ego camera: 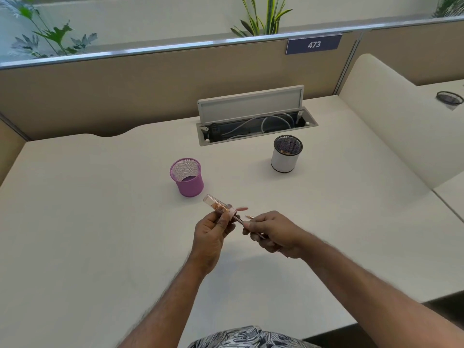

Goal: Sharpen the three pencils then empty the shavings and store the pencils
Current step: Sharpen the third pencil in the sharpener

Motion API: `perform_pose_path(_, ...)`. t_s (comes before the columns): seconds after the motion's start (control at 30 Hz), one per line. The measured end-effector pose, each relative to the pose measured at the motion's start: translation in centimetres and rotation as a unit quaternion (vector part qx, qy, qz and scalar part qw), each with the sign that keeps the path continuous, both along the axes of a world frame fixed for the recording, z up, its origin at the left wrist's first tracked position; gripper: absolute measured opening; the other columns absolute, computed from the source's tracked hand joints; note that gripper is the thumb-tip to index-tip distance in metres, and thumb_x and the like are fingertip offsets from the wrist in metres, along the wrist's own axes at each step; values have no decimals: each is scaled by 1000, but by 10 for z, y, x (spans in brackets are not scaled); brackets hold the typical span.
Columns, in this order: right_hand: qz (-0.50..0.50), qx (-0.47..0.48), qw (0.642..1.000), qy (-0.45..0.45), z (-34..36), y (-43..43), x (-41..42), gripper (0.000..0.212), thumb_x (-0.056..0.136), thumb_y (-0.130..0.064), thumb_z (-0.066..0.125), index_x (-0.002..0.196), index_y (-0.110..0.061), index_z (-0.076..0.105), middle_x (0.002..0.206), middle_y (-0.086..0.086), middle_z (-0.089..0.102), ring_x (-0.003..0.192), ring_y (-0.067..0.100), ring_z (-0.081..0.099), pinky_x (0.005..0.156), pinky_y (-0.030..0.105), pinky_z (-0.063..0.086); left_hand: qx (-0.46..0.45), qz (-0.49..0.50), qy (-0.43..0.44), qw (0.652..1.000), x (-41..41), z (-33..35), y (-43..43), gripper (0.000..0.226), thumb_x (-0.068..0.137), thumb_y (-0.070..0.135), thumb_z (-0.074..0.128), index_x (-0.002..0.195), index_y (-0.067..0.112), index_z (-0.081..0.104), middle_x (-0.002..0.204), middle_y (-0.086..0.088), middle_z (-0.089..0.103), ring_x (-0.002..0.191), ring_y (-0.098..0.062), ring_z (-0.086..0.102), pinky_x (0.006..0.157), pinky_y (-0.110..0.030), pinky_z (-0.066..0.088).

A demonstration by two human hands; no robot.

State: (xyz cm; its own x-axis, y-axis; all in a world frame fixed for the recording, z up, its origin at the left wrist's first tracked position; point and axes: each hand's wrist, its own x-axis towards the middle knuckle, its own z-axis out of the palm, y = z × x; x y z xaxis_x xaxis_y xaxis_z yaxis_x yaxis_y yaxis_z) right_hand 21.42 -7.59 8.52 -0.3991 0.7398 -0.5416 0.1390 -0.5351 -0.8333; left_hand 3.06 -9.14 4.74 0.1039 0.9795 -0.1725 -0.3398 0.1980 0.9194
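The left hand point(213, 232) is gripping the sharpener point(221, 206), just in front of the purple cup point(188, 178); the right hand point(272, 233) is pinching pencils point(247, 223), one feeding into it. Best keeping that pencil straight in line, twisting gently. Both hands are closing snugly. Shavings are showing inside the tube.

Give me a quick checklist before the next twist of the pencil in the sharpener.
1. Left hand grips the sharpener: ok.
2. Right hand holds the pencil: ok.
3. Pencil seated in the sharpener: ok.
4. Room left in the clear shavings tube: ok, partly filled.
5. Purple mesh cup standing upright: ok.
6. How many pencils the right hand holds: cannot tell; a second tip shows.
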Motion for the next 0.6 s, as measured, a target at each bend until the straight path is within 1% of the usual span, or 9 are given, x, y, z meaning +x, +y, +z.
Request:
perform_pose_path(0.13,-1,5,1000,13,-2,-2,0,9,85,-17,72,82,-10,67,60,0,50,42,9,30,41,19,22,-15,16,-13,1000,0,-1,2,21,88,28,63,99,18,78,96,-1,75,92,-11,66,82,-25,54)
perform_pose_path(0.2,-21,62,998,-16,-4,-4,-2,18,77,-7,77,86,-12,63,63,-2,51,44,10,39,42,21,29,-19,24,-15,999,-1,-1,0,21,89,27,63,99,15,77,103,-7,75,94,-11,65,86,-27,53)
perform_pose_path(0.27,-51,173,978,-108,-5,-6,-5,23,74,-5,79,82,-16,60,63,-3,56,46,11,47,45,25,38,-23,39,-15,999,0,-1,-1,21,92,24,61,103,10,73,113,-16,73,96,-12,63,88,-30,50)
perform_pose_path(0.3,-62,250,952,-164,-7,-7,-7,22,75,-8,79,78,-18,60,63,-4,58,49,11,50,48,28,42,-25,49,-16,998,1,-1,-1,21,92,23,61,103,9,72,114,-15,73,96,-12,63,88,-30,50)
perform_pose_path(0.37,-67,421,866,-261,-12,-12,-9,16,77,-13,78,75,-18,63,66,-5,60,57,13,53,54,32,46,-25,66,-17,997,4,0,-2,19,92,23,61,100,10,71,113,-10,75,98,-13,63,86,-28,51)
perform_pose_path(0.43,-58,557,754,-344,-16,-16,-9,11,80,-16,77,77,-12,66,69,-2,60,55,20,54,47,33,45,-26,76,-17,997,6,2,-2,18,94,22,59,99,12,72,117,-10,73,103,-15,62,87,-28,50)
perform_pose_path(0.47,-53,593,714,-367,-19,-17,-8,11,81,-16,76,77,-10,67,69,0,59,52,23,53,42,32,43,-25,76,-18,997,7,3,-2,18,92,25,59,98,14,73,119,-9,73,104,-15,62,89,-28,49)
perform_pose_path(0.53,-48,624,685,-374,-24,-17,-8,12,84,-14,74,77,-7,67,67,4,56,47,27,49,37,33,41,-19,72,-19,997,9,5,-2,21,91,29,60,97,15,74,119,-6,73,106,-13,62,90,-28,49)
perform_pose_path(0.6,-53,620,702,-346,-25,-15,-9,14,84,-11,73,75,-6,64,67,5,53,46,27,45,37,34,40,-11,65,-16,998,9,6,-2,22,93,29,58,100,14,72,119,-7,73,107,-12,61,91,-29,48)
